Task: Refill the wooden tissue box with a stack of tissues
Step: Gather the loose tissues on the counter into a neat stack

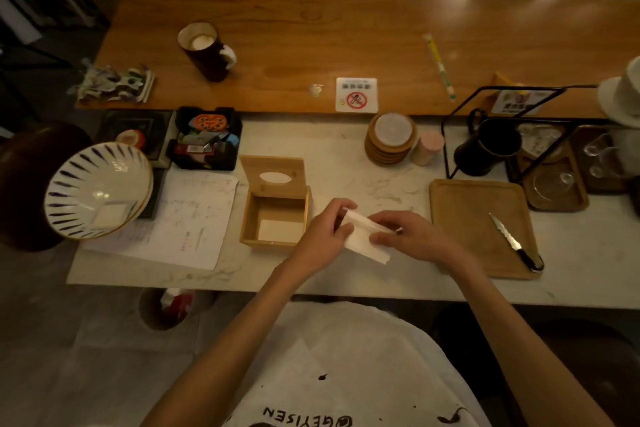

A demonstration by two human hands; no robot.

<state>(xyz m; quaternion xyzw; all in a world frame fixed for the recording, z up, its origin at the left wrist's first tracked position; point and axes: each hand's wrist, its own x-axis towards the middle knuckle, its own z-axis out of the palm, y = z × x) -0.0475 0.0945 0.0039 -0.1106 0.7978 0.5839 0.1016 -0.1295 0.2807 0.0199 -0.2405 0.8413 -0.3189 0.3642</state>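
The wooden tissue box (249,215) stands on the white counter with its hinged lid (273,177) raised, the oval slot facing me. Inside lies a small white sheet on the bottom, toward the near right corner. To the right of the box, a little above the counter, a white stack of tissues (363,239) is held between both hands. My left hand (325,236) grips its left end. My right hand (412,236) grips its right end from above. Part of the stack is hidden under my fingers.
A wooden tray (467,218) with a knife (516,243) lies right of my hands. Paper sheets (187,218) and a striped bowl (97,191) sit left of the box. Behind it are a black bin of packets (204,139), stacked coasters (391,139), a black pitcher (488,149).
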